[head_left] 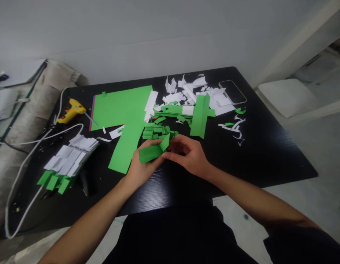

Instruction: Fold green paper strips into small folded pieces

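My left hand is closed on a folded green paper strip, with its palm under the near end. The strip's right end stands up in a crease. There my right hand has thumb and fingers curled in a pinch at the strip's edge; how much paper lies between them is hidden. Just beyond both hands sits a pile of small folded green paper pieces. A creased green paper sheet stands right of the pile. Left of it lies a long green paper piece.
On the black table, a yellow glue gun with a white cable lies left, near a layered white-and-green paper piece. Large green sheets, white paper scraps and a phone lie along the back.
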### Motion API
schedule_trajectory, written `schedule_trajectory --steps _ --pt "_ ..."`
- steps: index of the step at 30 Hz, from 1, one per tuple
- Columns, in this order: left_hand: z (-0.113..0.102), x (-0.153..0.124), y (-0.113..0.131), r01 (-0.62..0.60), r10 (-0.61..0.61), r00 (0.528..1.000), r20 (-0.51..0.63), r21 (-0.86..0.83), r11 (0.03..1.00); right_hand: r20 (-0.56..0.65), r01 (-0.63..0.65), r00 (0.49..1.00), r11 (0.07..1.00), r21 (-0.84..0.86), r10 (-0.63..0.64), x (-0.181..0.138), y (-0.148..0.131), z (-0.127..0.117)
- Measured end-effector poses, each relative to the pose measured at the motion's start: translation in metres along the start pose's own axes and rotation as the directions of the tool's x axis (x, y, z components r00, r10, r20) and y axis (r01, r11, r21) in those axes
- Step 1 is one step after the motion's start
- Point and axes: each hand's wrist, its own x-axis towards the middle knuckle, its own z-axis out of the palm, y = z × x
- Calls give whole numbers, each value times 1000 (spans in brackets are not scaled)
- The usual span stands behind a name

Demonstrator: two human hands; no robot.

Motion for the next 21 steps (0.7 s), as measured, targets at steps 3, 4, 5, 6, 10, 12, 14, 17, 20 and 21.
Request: schedule_trajectory --steps 3,4,5,6,10,12,14,17,20,21 --pt "0 -2 -4 -59 58 998 4 81 995 -5 17 1000 999 -35 -18 0 1 0" --pt "0 -2 -5 -76 76 997 2 98 992 -7 22 1000 999 -45 -23 0 1 0" --pt "1 -3 -5 -90 90 996 0 111 990 -9 26 1000 998 -51 -26 0 1 0" --pt "1 -3 -5 -99 100 995 0 119 988 -11 29 1000 998 -54 -29 0 0 0" --pt "1 -3 -5 -119 119 993 5 137 983 -1 17 1000 1000 -15 -17 0 -2 2" --pt "2 -3 -5 -137 137 991 4 140 981 8 1 1000 1000 28 -2 0 -1 2" --pt "2 -3 -5 -150 152 988 0 140 979 12 -8 1000 998 67 7 1 0 3" --pt "3 -3 -6 -150 153 988 -12 137 979 1 -24 1000 995 95 24 2 1 2" --pt "3 -2 -6 -142 144 990 -10 121 983 -16 -33 999 994 108 35 2 1 2" --pt "3 -2 -5 -139 141 990 -7 117 983 -20 -33 999 993 113 36 2 0 2"
